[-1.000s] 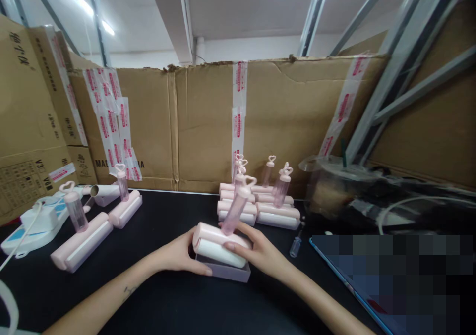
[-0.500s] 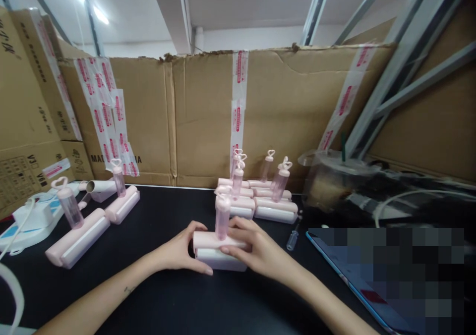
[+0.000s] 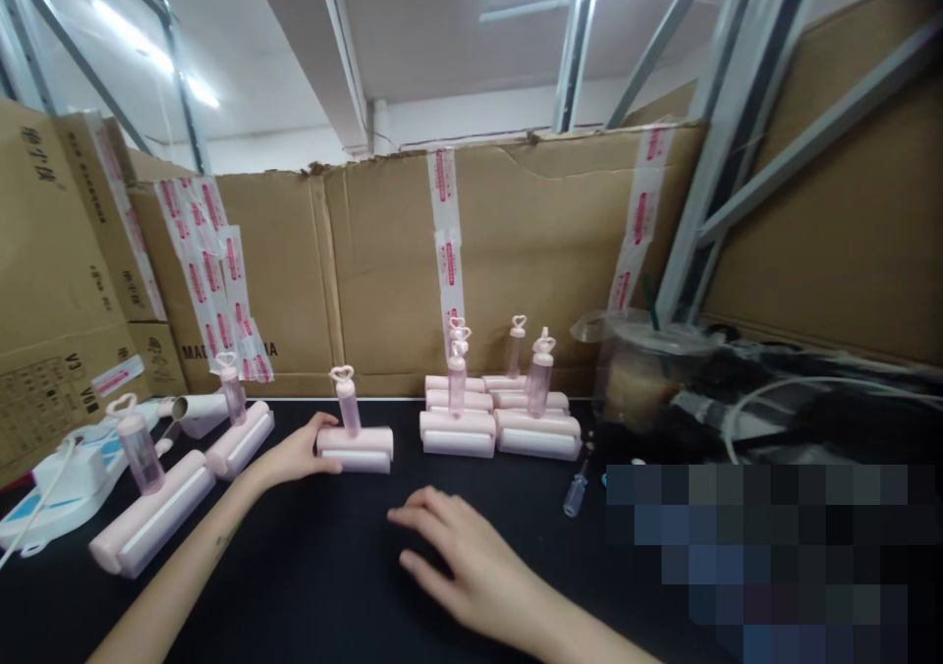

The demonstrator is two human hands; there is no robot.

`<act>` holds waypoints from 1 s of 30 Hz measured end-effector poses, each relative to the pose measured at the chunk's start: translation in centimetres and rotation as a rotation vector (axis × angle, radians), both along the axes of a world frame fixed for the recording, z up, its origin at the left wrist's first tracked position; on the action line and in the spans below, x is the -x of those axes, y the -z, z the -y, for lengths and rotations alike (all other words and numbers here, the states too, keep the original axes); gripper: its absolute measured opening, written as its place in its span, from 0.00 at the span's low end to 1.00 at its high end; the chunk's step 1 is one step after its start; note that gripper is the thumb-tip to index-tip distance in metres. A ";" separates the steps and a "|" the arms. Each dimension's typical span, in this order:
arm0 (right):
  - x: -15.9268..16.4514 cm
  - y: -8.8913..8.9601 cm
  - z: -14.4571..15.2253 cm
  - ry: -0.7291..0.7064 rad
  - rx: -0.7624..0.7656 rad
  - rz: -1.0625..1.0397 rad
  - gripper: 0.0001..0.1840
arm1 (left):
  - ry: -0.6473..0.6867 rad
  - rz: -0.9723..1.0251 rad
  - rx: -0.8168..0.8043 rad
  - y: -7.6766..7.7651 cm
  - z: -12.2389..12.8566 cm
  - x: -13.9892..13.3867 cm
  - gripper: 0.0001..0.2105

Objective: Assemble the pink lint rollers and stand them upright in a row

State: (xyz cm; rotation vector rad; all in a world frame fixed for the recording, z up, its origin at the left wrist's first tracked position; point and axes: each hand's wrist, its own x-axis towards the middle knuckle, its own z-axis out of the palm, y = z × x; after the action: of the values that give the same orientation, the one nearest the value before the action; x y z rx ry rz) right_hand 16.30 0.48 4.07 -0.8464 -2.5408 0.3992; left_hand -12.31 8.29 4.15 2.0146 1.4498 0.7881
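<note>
Pink roller [image 3: 355, 450] sits on the black surface [image 3: 354, 566] ahead of me, its left end between the thumb and fingers of my left hand [image 3: 304, 451]. My thumb lies along the lower front, by the pale strip, and my other fingers curl over the back, partly hidden. The roller's see-through handle [image 3: 349, 411] stands up, leaning slightly left, topped by a heart-shaped loop [image 3: 342, 374].

My right hand [image 3: 449, 551] is nearer to me, fingers loosely spread and bent, well apart from the roller; whether it touches the surface I cannot tell.

To the right of my roller, a group of matching rollers [image 3: 458, 434] stands in two columns, handles up. Just beside them lies a small screwdriver [image 3: 576, 495] with a clear handle, and beyond it a drink cup [image 3: 640, 374] with a dark green straw [image 3: 651, 301].

On my left, two more rollers [image 3: 152, 514] lie slantwise, end to end, near a white and blue power strip [image 3: 92, 492] with a white plug [image 3: 68, 470] in it.

Behind everything rises a brown cardboard wall [image 3: 383, 271], patched with white and red tape [image 3: 447, 271].
</note>
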 end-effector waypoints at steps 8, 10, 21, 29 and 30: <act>0.5 1.6 0.0 -0.058 0.083 0.024 0.16 | -0.150 -0.002 -0.139 -0.1 -8.3 -6.8 0.15; 0.4 1.5 0.0 -0.065 0.091 0.022 0.16 | -0.180 0.004 -0.171 -0.4 -8.7 -8.4 0.18; 3.9 -0.4 -2.2 -0.145 0.036 -0.065 0.19 | -0.522 -0.386 -0.722 0.8 10.9 2.8 0.26; 19.7 -3.4 -10.1 -0.255 0.027 -0.064 0.50 | -1.017 -0.499 -0.539 3.9 14.3 14.6 0.40; 21.3 -3.3 -10.7 -0.262 0.029 -0.045 0.53 | -0.941 -0.428 -0.467 4.1 14.1 14.9 0.38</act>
State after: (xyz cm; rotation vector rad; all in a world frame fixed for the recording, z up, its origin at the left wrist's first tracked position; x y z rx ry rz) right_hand -4.98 11.20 7.41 -0.5082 -2.6159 0.5302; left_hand -27.23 -5.77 0.08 1.8084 2.7583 1.1817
